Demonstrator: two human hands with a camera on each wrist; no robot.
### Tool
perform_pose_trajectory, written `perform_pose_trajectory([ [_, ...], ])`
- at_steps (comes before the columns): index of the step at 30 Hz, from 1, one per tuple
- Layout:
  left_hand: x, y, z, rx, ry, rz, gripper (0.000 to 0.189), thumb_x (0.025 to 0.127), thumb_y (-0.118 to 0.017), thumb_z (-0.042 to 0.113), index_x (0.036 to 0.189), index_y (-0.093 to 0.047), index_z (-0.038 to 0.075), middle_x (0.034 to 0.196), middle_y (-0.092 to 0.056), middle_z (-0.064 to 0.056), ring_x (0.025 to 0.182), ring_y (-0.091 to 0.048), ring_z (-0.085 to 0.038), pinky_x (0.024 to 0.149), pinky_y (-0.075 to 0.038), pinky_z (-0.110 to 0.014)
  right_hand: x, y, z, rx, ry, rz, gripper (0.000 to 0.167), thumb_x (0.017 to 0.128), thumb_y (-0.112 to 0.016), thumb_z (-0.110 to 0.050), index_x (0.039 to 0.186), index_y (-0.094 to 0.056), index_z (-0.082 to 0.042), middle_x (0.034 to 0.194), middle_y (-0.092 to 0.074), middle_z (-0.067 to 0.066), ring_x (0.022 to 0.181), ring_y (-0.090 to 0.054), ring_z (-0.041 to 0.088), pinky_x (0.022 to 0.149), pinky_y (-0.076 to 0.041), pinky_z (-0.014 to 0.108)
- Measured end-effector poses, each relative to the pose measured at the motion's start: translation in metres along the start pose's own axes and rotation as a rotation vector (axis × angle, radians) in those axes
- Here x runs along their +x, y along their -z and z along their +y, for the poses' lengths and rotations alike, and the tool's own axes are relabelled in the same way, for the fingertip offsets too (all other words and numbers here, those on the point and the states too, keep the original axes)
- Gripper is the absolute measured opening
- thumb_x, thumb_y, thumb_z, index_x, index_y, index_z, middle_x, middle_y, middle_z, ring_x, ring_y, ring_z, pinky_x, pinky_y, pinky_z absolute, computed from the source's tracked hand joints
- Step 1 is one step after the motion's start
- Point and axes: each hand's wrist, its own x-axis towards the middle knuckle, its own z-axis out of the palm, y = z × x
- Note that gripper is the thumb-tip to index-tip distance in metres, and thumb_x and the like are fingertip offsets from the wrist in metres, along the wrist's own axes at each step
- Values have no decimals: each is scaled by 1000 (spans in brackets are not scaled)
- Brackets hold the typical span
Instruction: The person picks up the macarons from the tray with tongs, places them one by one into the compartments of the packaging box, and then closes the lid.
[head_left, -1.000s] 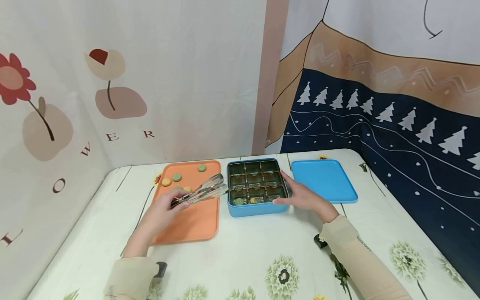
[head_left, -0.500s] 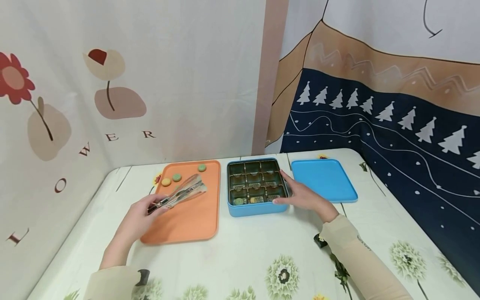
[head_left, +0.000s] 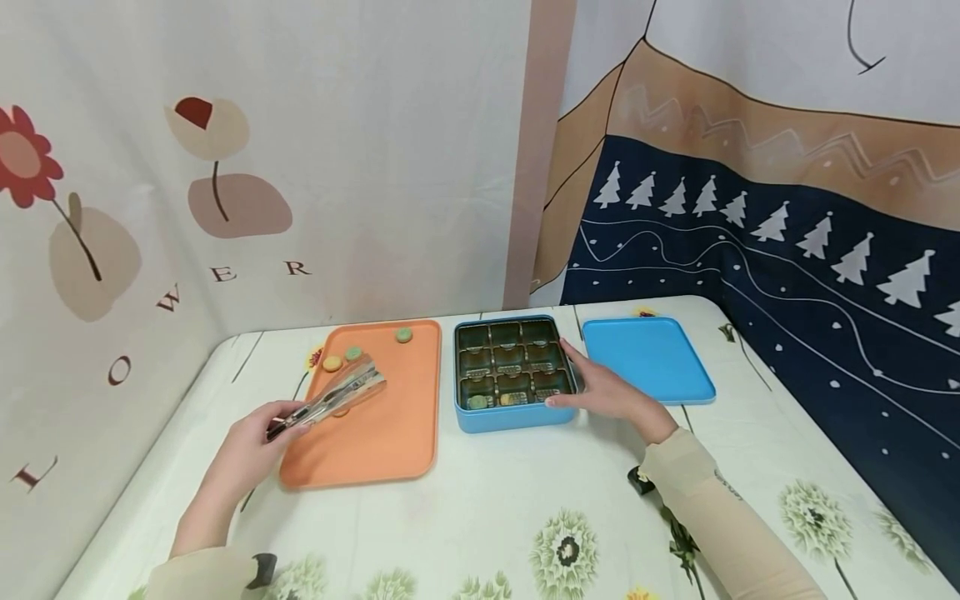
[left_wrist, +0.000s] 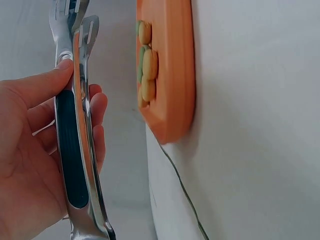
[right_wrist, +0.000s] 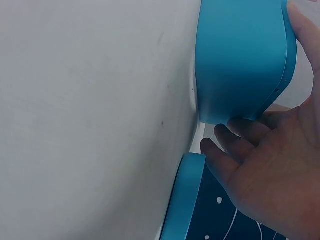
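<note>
My left hand [head_left: 251,442] grips metal tongs [head_left: 330,404] with dark handle inlays, their arms close together. They slant over the left part of an orange tray [head_left: 375,454]. On it lie a yellow macaron [head_left: 332,363], a green macaron [head_left: 404,335] and several others, some partly hidden by the tongs. Nothing shows between the tongs' tips. My right hand [head_left: 600,392] holds the right front corner of a blue box [head_left: 513,419], thumb at the front rim, fingers along the side. Its front row has a green macaron [head_left: 477,402] and a yellow one [head_left: 507,400].
Inside the box, a dark plastic insert [head_left: 508,360] forms rows of square compartments. A blue lid [head_left: 648,362] lies to the right of the box, close to my right hand. Curtains [head_left: 375,167] stand behind the flower-printed tablecloth [head_left: 480,500].
My left hand has moved left with the tongs, from beside the box back over the tray, and the tongs look narrower. My right hand and the box have stayed put.
</note>
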Motion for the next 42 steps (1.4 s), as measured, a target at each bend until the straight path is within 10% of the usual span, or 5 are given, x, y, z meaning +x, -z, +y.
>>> perform_pose_trajectory([
  [14,-5,1,-20,5,64,-36,52,100,-60,36,135,-54,-3,122,-63,-26,101,-65,-35,74,-52,-42,1,-1,0,25,-8,4,110,86,-73,-54,161,2,-26,166,-16,19,143,-36,45,106,-39,63],
  [24,-7,1,-29,18,118,-64,51,101,-59,37,134,-55,-2,110,-67,-19,80,-55,-14,63,-42,-29,1,-1,0,24,-12,5,111,85,-73,-54,162,1,-24,166,-17,19,143,-37,45,107,-38,63],
  [42,-6,3,-41,55,177,-101,50,100,-61,34,132,-55,-3,114,-67,-24,88,-64,-23,66,-47,-33,0,-1,-2,23,-27,2,111,85,-73,-55,162,2,-25,166,-16,19,144,-35,46,107,-38,63],
])
